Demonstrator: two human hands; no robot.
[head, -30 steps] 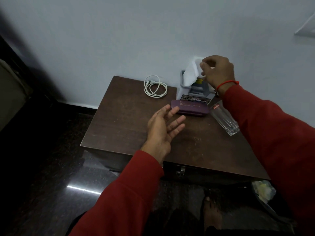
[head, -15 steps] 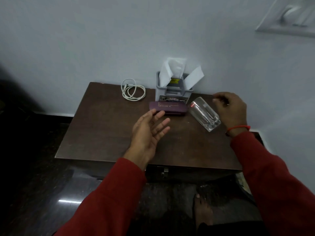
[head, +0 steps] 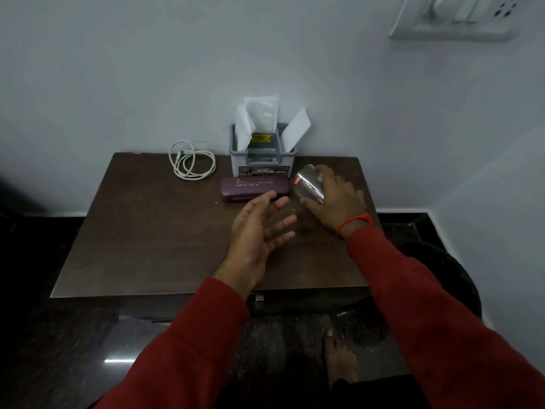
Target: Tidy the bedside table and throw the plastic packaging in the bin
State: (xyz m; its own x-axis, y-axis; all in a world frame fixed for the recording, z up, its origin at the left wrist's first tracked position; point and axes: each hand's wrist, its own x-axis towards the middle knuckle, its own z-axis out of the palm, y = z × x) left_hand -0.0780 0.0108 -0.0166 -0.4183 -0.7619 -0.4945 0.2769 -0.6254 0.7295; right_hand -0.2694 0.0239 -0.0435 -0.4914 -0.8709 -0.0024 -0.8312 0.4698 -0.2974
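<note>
Glass (head: 308, 185) lay on its side on the table (head: 147, 231), mouth toward the box (head: 261, 165); we curled our right hand (head: 339, 199) around its base end. Our left hand (head: 259, 228), fingers spread and empty, hovered beside the case (head: 253, 188).

surface: brown wooden bedside table (head: 141, 231) | on it: coiled white cable (head: 191, 163) back left | grey organiser box (head: 262, 160) back centre | purple case (head: 254, 188) just before box | glass (head: 308, 187) on its side, right
</note>
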